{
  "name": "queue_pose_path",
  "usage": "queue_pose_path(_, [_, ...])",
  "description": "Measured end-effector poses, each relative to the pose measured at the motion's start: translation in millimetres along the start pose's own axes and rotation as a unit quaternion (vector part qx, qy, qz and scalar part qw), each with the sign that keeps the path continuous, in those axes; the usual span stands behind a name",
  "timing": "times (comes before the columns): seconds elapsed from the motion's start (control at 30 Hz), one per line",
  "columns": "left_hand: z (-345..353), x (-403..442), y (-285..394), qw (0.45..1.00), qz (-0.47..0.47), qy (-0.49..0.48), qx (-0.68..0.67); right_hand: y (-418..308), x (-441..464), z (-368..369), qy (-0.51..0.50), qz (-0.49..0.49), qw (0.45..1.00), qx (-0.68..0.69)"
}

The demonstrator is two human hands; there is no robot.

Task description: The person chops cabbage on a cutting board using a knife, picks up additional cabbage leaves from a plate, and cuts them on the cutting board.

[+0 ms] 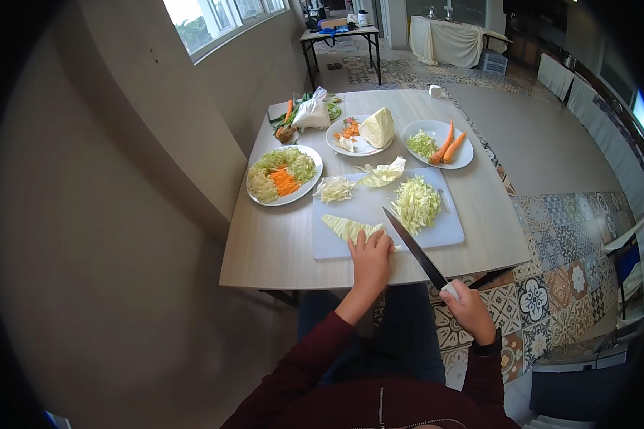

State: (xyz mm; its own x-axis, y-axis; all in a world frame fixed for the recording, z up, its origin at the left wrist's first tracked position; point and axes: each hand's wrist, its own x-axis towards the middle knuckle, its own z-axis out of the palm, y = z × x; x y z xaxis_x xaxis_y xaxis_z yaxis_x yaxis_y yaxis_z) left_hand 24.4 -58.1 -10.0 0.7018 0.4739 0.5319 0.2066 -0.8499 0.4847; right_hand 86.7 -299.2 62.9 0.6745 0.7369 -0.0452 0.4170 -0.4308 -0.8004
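Observation:
My left hand [372,261] presses its curled fingers on a flat wedge of cabbage [345,227] near the front of the white cutting board [329,248]. In my right hand [471,309] is the handle of a kitchen knife [421,252], its dark blade slanting up and left over the board, just right of the wedge. A heap of shredded cabbage [416,205] lies beyond the blade. Paler shreds [334,189] and a loose cabbage leaf [383,172] rest towards the board's far side.
Left of the board stands a plate of shredded vegetables [284,181]. Behind it are a plate with a cabbage chunk [378,129], a plate with carrots [449,145], and a white plastic bag [312,113] among vegetables. A wall [122,214] runs along the left.

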Motion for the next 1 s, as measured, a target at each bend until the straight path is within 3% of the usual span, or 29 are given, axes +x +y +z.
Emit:
queue_pose_path(0.23, [6.1,-0.1,10.2,0.994,-0.037,-0.047,0.088,2.9,-0.7,3.5,0.0,-0.005,1.0,-0.004])
queue_pose_path(0.53, [-17.5,-8.7,8.0,0.999,0.029,0.026,0.013,5.6,3.8,-4.9,0.009,-0.021,0.999,-0.036])
queue_pose_path(0.63, [-28.5,-14.4,-10.6,0.998,-0.011,0.038,-0.058,3.1,9.1,-14.1,0.003,-0.025,0.997,-0.078])
queue_pose_path(0.87, [-41.1,-7.3,-21.1,0.995,0.062,0.064,-0.044,-21.2,38.0,-27.8,-0.054,-0.054,0.982,-0.17])
queue_pose_path(1.0, [-35.1,-7.3,-19.8,0.997,0.045,0.048,-0.038,-13.6,56.5,-18.3,-0.07,-0.107,0.975,-0.184])
